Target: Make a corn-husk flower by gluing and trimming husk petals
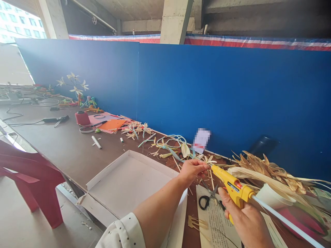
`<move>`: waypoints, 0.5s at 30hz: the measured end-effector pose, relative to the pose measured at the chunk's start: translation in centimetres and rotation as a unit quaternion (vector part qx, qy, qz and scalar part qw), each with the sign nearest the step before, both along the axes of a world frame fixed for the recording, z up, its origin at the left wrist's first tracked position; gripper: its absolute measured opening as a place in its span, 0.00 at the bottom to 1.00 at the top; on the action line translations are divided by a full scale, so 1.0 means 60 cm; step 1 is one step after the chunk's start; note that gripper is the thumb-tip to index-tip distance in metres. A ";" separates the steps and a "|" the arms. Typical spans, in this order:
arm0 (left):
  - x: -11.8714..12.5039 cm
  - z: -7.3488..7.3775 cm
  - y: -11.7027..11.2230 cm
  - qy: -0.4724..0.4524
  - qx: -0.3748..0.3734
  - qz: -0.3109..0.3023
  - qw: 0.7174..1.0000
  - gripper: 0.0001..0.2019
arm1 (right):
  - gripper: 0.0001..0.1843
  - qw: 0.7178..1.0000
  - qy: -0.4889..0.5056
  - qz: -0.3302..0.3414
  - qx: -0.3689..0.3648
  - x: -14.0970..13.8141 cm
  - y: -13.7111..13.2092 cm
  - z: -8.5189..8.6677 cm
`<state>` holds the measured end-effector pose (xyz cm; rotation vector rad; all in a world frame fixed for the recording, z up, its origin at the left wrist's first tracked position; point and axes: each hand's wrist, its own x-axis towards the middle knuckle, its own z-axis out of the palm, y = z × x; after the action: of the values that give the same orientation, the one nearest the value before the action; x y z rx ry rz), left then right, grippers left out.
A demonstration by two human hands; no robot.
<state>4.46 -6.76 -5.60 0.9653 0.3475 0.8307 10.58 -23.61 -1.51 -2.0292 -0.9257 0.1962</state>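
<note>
Flower (211,161) needs light, steady pressure from the pinching left fingers (203,167), while right fingers (228,201), wrapped round the gun (229,181), aim from four o'clock.

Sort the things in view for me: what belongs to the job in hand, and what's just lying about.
Seemingly in the job:
- yellow glue gun, in the right hand
- pale glue stick in its back
- pale flower by the left hand

Apparently just lying about:
- scissors
- orange paper
- red spool
- dry husks
</note>
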 end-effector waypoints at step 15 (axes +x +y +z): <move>-0.003 0.004 -0.002 0.002 0.015 -0.004 1.000 0.23 | 0.28 1.000 0.017 -0.008 0.002 0.007 0.002 -0.007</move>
<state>4.26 -6.88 -5.35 0.9945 0.3353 0.8295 10.98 -23.51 -1.95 -2.0238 -0.8869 0.2199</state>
